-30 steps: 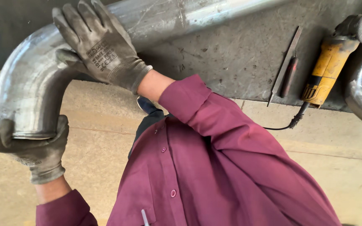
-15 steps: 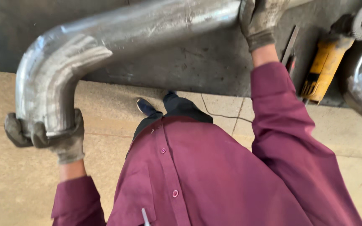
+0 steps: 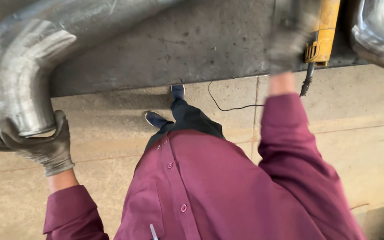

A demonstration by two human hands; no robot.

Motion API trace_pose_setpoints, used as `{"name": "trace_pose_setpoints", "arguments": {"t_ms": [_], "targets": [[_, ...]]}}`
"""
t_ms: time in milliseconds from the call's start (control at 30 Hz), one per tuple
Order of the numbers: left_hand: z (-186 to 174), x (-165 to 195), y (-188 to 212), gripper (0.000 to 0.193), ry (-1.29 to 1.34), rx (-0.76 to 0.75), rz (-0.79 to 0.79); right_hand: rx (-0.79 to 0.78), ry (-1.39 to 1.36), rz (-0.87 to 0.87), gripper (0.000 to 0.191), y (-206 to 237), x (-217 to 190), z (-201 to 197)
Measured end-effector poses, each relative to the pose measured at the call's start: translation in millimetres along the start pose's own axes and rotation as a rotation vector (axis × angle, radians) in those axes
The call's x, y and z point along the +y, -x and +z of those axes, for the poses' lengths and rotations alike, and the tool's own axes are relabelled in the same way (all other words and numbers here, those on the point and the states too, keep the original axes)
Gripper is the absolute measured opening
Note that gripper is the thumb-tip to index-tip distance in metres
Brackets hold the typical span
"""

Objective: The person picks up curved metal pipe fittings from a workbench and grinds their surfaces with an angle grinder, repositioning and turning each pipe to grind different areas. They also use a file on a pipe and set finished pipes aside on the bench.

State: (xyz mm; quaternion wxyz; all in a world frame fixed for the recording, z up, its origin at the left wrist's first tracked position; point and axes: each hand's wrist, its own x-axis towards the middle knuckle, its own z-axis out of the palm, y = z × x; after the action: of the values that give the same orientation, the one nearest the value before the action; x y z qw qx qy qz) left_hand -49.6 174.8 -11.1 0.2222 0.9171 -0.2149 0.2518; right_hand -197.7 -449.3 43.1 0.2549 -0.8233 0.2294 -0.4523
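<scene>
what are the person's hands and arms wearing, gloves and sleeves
Both hands wear grey work gloves: the left hand shows a ribbed knit cuff, the right hand is motion-blurred. Both arms are in long maroon sleeves of a button-front shirt, with a bare gap at each wrist.

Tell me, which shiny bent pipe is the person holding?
The big pipe on the left. The gloved left hand grips its open end. The other bent pipe, top right, lies untouched.
</scene>
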Motion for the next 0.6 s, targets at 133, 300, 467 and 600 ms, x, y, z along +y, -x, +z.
{"name": "trace_pose_setpoints", "arguments": {"t_ms": [133, 300, 467, 600], "targets": [[-13, 5, 1, 0.090, 0.005, -0.020, -0.080, 0.010, 0.124, 0.159, 0.055, 1, 45, -97], [-17, 82, -19, 0.081, 0.105, 0.085, -0.076, -0.406, 0.773, 0.294, 0.060, -29, 92, -137], [17, 219, -41, 0.075, 0.712, -0.581, -0.126, -0.533, 0.399, 0.737, 0.059, -69, 111, -121], [59, 292, -60, 0.071, 0.780, -1.016, -0.022, -0.559, -0.036, 0.832, 0.050, -69, 88, -122]]}}
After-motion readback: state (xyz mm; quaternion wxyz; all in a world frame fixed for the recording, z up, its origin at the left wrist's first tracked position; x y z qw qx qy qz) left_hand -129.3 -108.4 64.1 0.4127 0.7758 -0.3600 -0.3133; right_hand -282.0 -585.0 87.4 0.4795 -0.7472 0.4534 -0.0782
